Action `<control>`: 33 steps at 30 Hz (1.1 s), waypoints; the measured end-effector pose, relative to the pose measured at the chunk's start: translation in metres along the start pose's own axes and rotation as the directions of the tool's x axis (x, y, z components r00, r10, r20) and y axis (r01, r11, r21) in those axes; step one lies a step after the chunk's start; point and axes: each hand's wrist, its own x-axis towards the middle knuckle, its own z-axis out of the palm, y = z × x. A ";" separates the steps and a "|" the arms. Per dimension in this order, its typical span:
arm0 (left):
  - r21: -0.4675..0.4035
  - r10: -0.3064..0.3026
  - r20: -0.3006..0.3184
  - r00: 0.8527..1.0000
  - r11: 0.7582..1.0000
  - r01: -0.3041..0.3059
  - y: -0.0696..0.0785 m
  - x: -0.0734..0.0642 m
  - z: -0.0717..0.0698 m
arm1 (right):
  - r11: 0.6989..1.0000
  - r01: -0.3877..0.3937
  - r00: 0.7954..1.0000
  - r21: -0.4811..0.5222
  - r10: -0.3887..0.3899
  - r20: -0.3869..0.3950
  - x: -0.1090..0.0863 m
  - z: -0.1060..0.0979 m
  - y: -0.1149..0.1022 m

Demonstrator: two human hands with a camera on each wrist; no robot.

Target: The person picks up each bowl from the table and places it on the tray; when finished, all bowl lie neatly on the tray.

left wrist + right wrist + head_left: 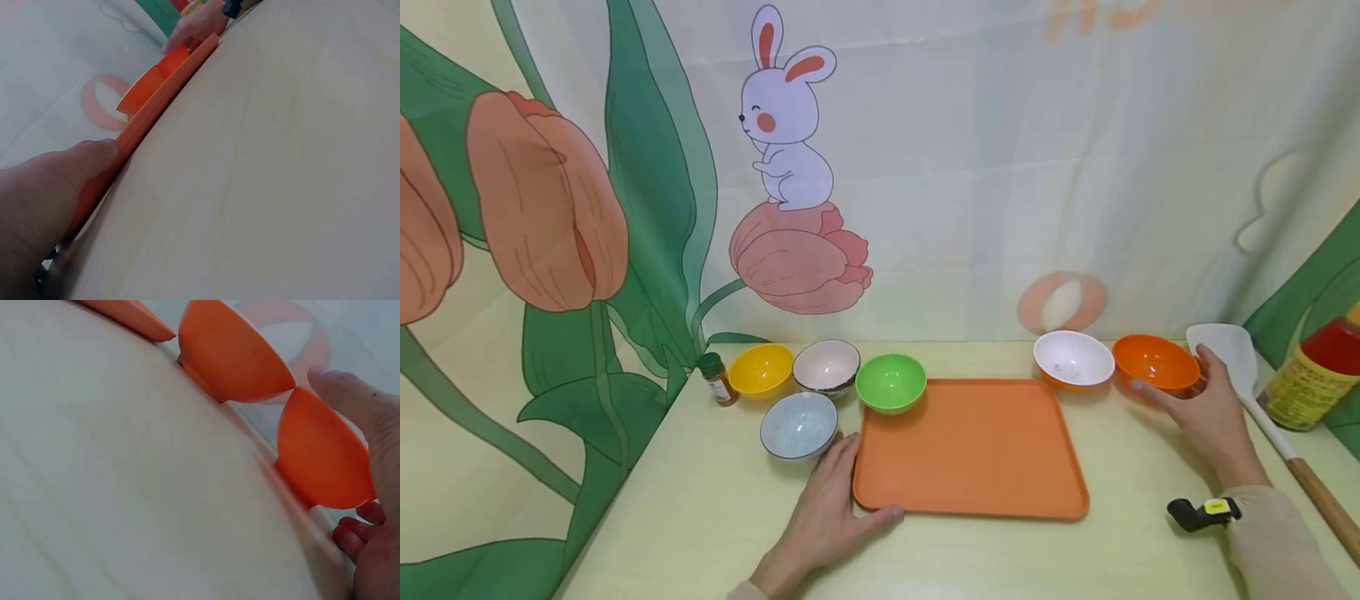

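My left hand (831,508) lies at the near left corner of an orange tray (970,450), its fingers extended along the left side. The thumb touches the front edge; the left wrist view shows it against the tray's rim (147,119). At the right, my right hand (1213,417) holds an orange bowl (1153,362), thumb at the near side and fingers around the right side. In the right wrist view the fingers curl beside the bowl (322,453). A white-lined bowl (1073,358) with an orange outside stands next to it, rims close together.
Left of the tray are yellow (762,371), pale pink (826,367) and pale blue (800,427) bowls. A green bowl (891,383) overlaps the tray's back left corner. A small spice jar (717,379), white spatula (1228,354) and red-topped yellow-labelled bottle (1315,371) stand or lie around the edges.
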 end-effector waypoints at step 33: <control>-0.003 0.000 0.000 1.000 1.000 0.000 -0.003 -0.001 0.000 | 0.997 -0.055 0.994 0.055 0.060 -0.093 0.000 0.009 0.003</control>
